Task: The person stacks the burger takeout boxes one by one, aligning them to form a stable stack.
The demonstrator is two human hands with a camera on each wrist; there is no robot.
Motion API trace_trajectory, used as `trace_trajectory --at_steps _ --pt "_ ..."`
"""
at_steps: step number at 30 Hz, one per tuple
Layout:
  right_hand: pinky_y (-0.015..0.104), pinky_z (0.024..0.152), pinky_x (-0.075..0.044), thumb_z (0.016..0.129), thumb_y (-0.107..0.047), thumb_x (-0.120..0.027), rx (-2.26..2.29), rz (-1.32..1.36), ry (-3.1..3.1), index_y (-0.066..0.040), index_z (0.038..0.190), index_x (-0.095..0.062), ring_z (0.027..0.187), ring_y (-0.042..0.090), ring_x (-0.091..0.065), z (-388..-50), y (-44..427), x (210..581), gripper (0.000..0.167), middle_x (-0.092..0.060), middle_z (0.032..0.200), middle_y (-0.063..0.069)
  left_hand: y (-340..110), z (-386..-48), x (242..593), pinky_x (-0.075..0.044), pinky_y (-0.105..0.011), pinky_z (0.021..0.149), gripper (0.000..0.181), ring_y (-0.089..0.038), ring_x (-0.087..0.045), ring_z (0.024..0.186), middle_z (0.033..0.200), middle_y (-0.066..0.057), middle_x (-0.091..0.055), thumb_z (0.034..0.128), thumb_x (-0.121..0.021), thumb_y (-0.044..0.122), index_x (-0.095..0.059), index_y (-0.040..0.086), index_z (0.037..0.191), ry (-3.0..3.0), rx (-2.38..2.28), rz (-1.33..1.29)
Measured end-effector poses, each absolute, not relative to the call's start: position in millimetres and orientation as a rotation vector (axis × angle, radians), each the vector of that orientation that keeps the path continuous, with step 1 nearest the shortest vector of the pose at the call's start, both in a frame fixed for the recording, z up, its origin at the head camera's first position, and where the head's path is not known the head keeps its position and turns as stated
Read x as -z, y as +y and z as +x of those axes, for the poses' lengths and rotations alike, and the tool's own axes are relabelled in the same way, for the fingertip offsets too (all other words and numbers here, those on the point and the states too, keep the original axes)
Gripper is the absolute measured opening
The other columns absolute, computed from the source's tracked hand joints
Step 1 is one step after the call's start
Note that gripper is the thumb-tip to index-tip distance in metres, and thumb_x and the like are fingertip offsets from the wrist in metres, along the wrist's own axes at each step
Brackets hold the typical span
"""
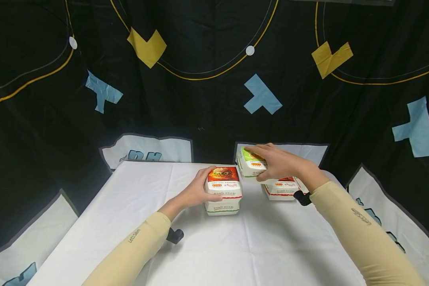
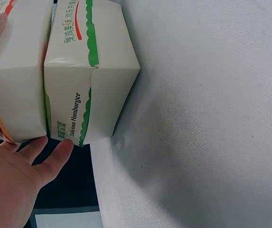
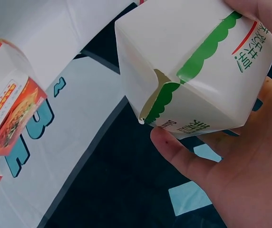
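Note:
On the white table two hamburger boxes stand stacked: a red-topped hamburger box (image 1: 223, 183) over a green-trimmed hamburger box (image 1: 222, 207). My left hand (image 1: 196, 190) grips the upper one from its left side, thumb on the near face. In the left wrist view one fingertip also reaches the edge of the lower green-trimmed box (image 2: 91, 71). Off the table, my right hand (image 1: 281, 162) holds a green-topped hamburger box (image 1: 250, 170), slightly tilted, right of the stack. The right wrist view shows this box (image 3: 188, 71) between thumb and fingers.
Beneath my right forearm, red-trimmed hamburger boxes (image 1: 279, 191) sit on the white tablecloth (image 1: 214, 250), partly hidden; two red boxes (image 3: 12, 104) show in the right wrist view. A black curtain (image 1: 207, 111) with taped shapes hangs behind the table.

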State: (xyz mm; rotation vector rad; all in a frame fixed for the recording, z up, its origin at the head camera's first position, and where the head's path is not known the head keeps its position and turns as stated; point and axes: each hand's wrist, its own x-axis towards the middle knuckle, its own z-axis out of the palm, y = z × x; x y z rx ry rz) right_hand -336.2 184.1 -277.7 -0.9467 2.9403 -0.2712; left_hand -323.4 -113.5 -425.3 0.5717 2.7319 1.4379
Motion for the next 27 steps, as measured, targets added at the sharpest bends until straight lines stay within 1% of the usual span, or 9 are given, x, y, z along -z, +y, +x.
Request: trace_trajectory --at_steps 7,14,21,27 --pt "0.046 0.095 -0.051 0.081 -0.037 -0.079 0.258 -0.946 2.924 -0.037 0.158 -0.027 0.134 0.026 -0.032 -338 176 277 0.093 -0.035 0.159 0.0 -114 -324 425 -0.045 -0.049 0.107 0.108 -0.021 -0.039 0.134 0.154 0.001 -0.031 0.0708 -0.088 0.048 -0.025 0.034 0.157 2.721 -1.437 0.58" --pt "0.044 0.094 -0.051 0.082 -0.039 -0.078 0.25 -0.935 2.913 -0.038 0.159 -0.026 0.134 0.026 -0.032 -341 167 276 0.093 -0.033 0.16 0.001 -114 -325 426 -0.044 -0.049 0.108 0.11 -0.022 -0.04 0.133 0.154 0.0 -0.03 0.0704 -0.089 0.048 -0.024 0.031 0.158 2.718 -1.443 0.594" --pt "0.043 0.095 -0.052 0.081 -0.041 -0.078 0.24 -0.927 2.918 -0.04 0.158 -0.026 0.136 0.025 -0.032 -345 158 277 0.093 -0.032 0.16 -0.001 -114 -324 425 -0.043 -0.05 0.109 0.11 -0.023 -0.039 0.134 0.155 0.0 -0.03 0.0701 -0.089 0.049 -0.024 0.033 0.158 2.707 -1.451 0.58" --pt "0.045 0.096 -0.051 0.081 -0.04 -0.078 0.237 -0.968 2.901 -0.038 0.159 -0.027 0.135 0.026 -0.032 -345 150 276 0.093 -0.034 0.16 0.001 -114 -324 425 -0.042 -0.05 0.109 0.108 -0.022 -0.039 0.134 0.154 -0.001 -0.03 0.07 -0.089 0.048 -0.025 0.036 0.156 2.69 -1.474 0.593"
